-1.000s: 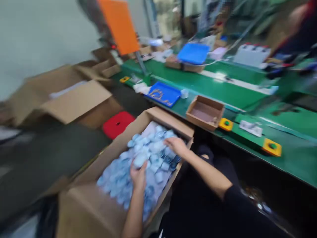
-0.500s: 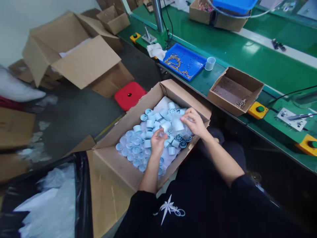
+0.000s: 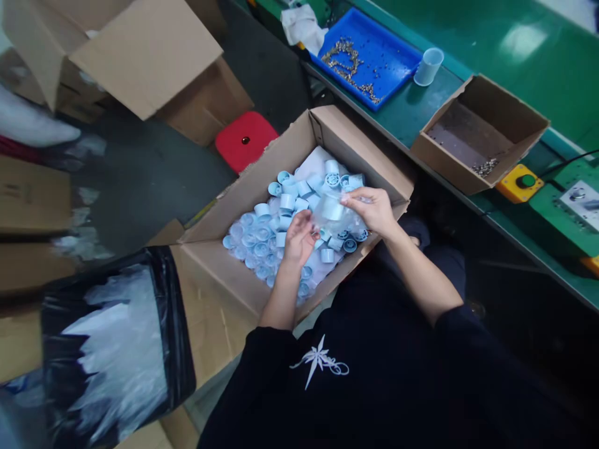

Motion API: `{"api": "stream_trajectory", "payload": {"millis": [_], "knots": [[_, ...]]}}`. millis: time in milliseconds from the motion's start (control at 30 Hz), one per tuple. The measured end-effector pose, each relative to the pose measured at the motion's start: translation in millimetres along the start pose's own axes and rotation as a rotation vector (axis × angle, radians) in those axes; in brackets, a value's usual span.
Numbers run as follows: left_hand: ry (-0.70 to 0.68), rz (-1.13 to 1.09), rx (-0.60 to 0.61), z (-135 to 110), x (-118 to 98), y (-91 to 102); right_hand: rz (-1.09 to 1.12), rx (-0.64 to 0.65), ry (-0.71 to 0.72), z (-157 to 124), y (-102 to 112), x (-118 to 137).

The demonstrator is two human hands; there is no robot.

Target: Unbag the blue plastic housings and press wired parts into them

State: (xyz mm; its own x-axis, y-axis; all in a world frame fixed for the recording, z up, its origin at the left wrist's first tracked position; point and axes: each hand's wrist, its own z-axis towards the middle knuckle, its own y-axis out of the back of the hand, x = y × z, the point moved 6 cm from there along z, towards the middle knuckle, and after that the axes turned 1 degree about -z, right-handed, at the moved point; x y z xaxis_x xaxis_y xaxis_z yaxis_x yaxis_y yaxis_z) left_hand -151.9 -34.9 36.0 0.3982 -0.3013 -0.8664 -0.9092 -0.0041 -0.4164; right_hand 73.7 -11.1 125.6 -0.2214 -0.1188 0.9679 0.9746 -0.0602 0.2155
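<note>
The right hand (image 3: 369, 209) has its grip pinched on a clear plastic bag (image 3: 350, 223) at a light-blue cap (image 3: 332, 209), apparently to control the film. The left hand (image 3: 298, 237) is curled just beside; its closure cannot be told. Both work above an open carton (image 3: 224, 274), whose walls contain further caps (image 3: 286, 202). Beyond, on the counter (image 3: 400, 107), a rimmed blue tray (image 3: 372, 37) retains small metal parts (image 3: 345, 59).

Workbench (image 3: 477, 47), parts tray (image 3: 397, 59) and cartons (image 3: 154, 53) show a workshop.
</note>
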Motion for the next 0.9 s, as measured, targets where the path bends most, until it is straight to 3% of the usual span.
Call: {"api": "stream_trajectory", "payload": {"millis": [100,200,267,367,467,667,800,900], "knots": [[-0.082,0.514,-0.009,-10,13,23.5,-0.26,-0.004,0.073,-4,17,3],[-0.099,1.173,0.236,-42,31,38.0,-0.476,0.064,0.075,-10,30,-10],[-0.072,1.524,0.327,-72,36,52.9,-0.549,0.019,0.061,-14,43,-22],[0.029,1.864,0.27,-106,34,72.5,-0.597,-0.027,0.054,-18,51,-34],[0.143,1.973,0.285,-117,41,73.9,-0.537,-0.008,0.059,-24,37,-39],[0.287,1.965,0.284,-98,63,58.2,-0.417,0.19,0.022,-48,-10,-50],[0.288,1.842,0.299,-82,62,55.4,-0.412,0.237,-0.045,-62,-7,-60],[0.287,1.739,0.334,-69,45,63.1,-0.379,0.182,-0.119,-66,6,-63]]}}
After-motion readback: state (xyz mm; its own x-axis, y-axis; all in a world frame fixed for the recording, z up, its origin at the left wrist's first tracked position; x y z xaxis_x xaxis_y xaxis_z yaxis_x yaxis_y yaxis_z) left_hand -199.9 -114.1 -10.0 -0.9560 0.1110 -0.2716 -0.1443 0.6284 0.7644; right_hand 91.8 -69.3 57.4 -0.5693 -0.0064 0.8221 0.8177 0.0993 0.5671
